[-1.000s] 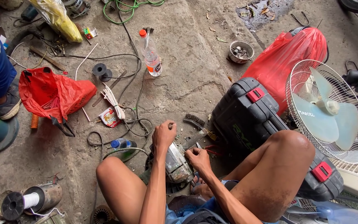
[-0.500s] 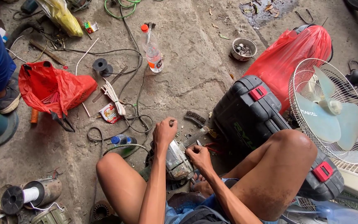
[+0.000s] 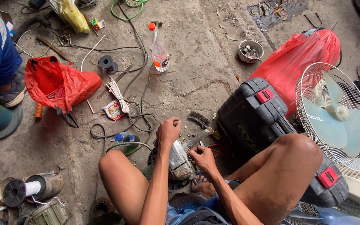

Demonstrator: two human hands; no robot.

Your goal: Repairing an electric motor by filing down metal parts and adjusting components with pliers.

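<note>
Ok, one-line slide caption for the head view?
Seated on concrete, left hand and right hand grip a grimy metal motor part beside a black tool case.

Left hand (image 3: 168, 131) grips top of grimy metal motor part (image 3: 181, 160); right hand (image 3: 202, 156) pinches its side; black tool case (image 3: 257, 118) just beside, red bag (image 3: 61, 85) well apart
</note>
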